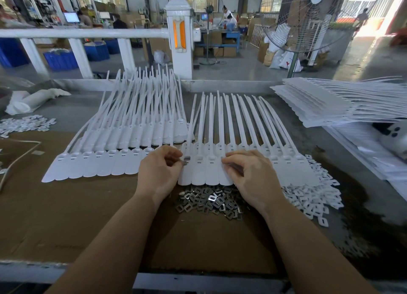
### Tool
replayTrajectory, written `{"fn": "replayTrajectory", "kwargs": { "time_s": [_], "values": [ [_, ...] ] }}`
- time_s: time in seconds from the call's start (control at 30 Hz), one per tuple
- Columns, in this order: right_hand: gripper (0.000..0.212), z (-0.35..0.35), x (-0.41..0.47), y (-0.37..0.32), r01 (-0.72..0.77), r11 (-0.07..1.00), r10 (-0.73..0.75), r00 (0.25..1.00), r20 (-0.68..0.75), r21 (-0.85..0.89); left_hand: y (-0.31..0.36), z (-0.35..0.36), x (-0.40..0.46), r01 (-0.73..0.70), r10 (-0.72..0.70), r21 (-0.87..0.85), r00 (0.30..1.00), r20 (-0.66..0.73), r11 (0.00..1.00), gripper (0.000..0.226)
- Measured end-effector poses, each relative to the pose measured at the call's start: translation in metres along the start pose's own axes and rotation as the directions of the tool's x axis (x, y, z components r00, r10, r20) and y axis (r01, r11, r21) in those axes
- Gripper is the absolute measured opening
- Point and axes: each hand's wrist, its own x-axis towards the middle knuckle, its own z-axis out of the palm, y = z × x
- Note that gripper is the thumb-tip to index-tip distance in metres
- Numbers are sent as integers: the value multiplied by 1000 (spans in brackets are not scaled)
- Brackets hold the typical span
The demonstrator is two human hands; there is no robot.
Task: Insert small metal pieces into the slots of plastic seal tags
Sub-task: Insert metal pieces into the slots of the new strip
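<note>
Fingers of the left hand (159, 170) pinch a metal piece (185, 163) at a seal tag (187, 172); the right hand (251, 175), fingers curled, presses neighbouring tags.

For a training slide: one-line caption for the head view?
Left hand pinches a metal piece at a seal tag; right hand steadies the row.

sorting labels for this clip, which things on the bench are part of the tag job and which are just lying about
Part of the job:
- left hand pinching a small grey metal piece
- right hand resting on the row of white plastic seal tags
- pile of grey metal clips

Lying about:
- stack of white tag sheets
- scattered white plastic bits
- standing wire-caged fan
</note>
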Motion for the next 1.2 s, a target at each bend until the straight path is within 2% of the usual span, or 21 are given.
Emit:
{"fn": "replayTrajectory", "kwargs": {
  "time_s": [0.17, 0.43, 0.67, 0.77, 1.2],
  "values": [
    [18, 0, 0, -1, -4, 1000, 4, 1000, -5, 20, 0, -1, 0, 9, -9, 26, 1000, -9, 1000, 12],
    [19, -1, 0, -1, -10, 1000, 10, 1000, -4, 20, -1, -2, 0, 57, -58, -87, 998, -2, 995, 14],
    [18, -1, 0, -2, -13, 999, 14, 1000, -11, 32, 2, -9, -1, 168, -164, -366, 986, 42, 915, 17],
    [18, -1, 0, -2, -11, 999, 11, 1000, -17, 34, 6, -11, 3, 194, -184, -411, 981, 64, 891, 15],
    [19, 0, 1, -1, -8, 1000, 8, 1000, 1, 17, 31, 8, 16, 147, -114, -212, 981, 157, 966, 17]
  ]
}}
